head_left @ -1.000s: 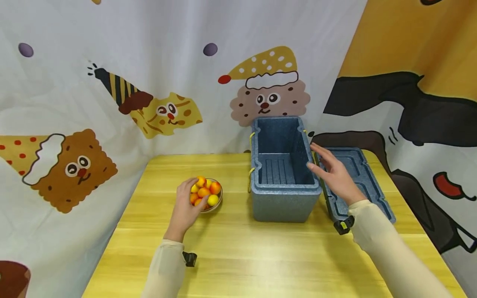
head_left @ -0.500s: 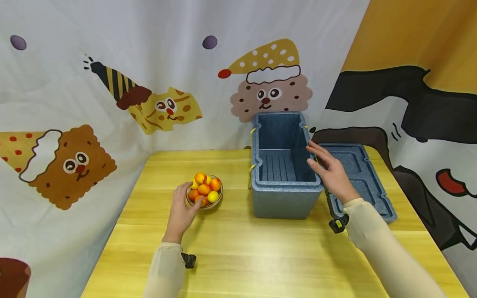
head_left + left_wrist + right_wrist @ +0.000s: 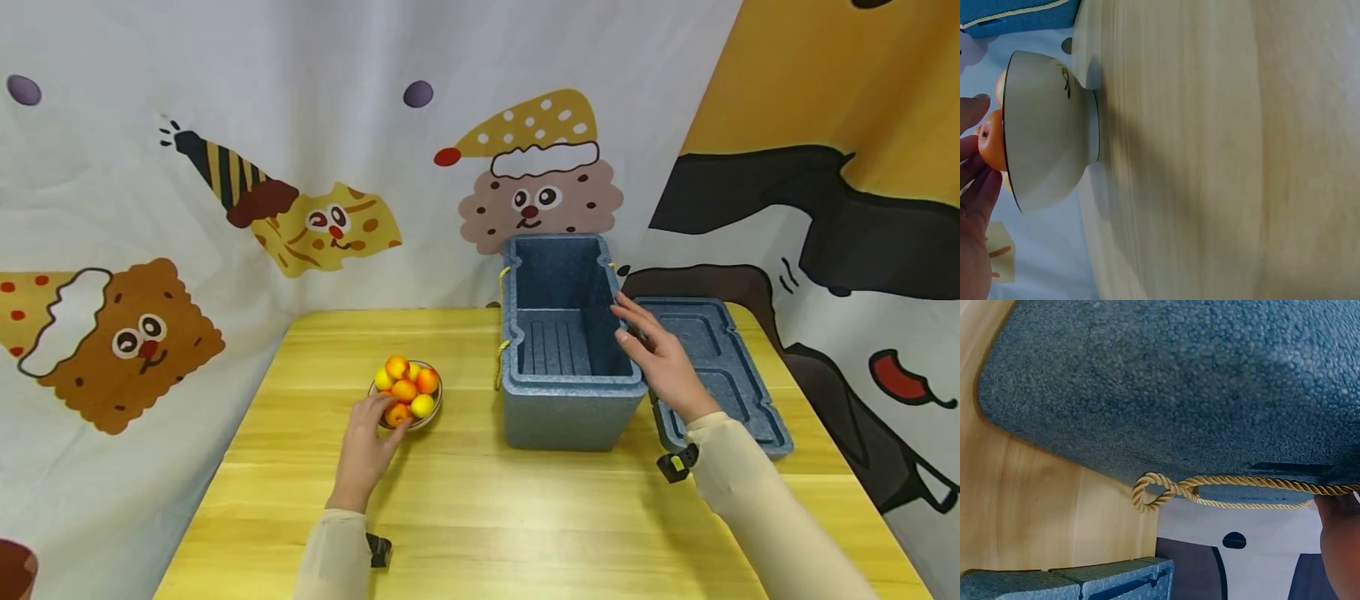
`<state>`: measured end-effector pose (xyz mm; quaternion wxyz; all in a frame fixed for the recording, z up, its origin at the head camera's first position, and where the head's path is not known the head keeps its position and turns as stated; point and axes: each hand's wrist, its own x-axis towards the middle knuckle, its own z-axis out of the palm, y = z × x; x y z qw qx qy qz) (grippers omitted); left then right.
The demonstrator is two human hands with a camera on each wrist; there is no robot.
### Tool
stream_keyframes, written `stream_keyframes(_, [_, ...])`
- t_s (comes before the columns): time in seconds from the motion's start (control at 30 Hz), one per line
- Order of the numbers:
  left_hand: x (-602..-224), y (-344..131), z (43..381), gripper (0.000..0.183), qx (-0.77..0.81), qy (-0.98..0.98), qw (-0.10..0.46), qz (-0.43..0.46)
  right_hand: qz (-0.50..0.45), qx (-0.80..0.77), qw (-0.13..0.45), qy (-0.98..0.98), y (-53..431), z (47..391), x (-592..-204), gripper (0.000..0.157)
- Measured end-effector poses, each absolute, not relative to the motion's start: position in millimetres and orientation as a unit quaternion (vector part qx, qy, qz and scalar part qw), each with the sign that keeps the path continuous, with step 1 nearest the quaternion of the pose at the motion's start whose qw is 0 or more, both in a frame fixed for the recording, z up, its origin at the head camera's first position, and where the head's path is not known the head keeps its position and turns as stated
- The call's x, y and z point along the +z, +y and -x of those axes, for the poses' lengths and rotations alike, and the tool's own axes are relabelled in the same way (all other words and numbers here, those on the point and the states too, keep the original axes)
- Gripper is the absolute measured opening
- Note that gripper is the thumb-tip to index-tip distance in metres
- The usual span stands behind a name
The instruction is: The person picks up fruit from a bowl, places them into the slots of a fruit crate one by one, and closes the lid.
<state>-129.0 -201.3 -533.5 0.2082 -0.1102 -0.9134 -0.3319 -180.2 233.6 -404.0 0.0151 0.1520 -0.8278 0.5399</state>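
A small bowl [image 3: 1047, 131] heaped with round orange and yellow fruits stands left of centre. At its near edge my left hand [image 3: 362, 450] reaches over a small orange fruit [image 3: 992, 142]. In the left wrist view the fingers lie right against this fruit, and the thumb tip shows a small gap from it. A deep blue-grey box [image 3: 573, 417] with no lid on stands at the back of the table. My right hand [image 3: 666, 362] is at its right rim with fingers extended. A twisted yellow rope handle [image 3: 1254, 481] runs along that side, close to the hand.
The box's blue-grey lid [image 3: 723, 383] lies on the wooden table [image 3: 465, 517] to the right of the box. A cartoon-printed curtain [image 3: 300, 100] hangs behind the table. A second yellow rope [image 3: 501, 362] hangs on the box's left side.
My left hand has shifted from the bowl's left side to its near edge, thumb and fingers drawing in around an orange fruit. My right hand stays by the box's right rim.
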Motion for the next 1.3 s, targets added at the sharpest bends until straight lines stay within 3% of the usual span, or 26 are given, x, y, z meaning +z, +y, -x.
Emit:
stream_keyframes(1.0, [-538,-190,126,0.035,-0.341,-0.914,0.207,0.071,-0.14,0.539,0.042,-0.83,232,176,-401,0.046])
stream_keyframes(1.3, [-510,-195,126,0.035,-0.349,-0.874,0.322,0.106,-0.145,0.534,0.045,-0.832,227,177,-400,0.044])
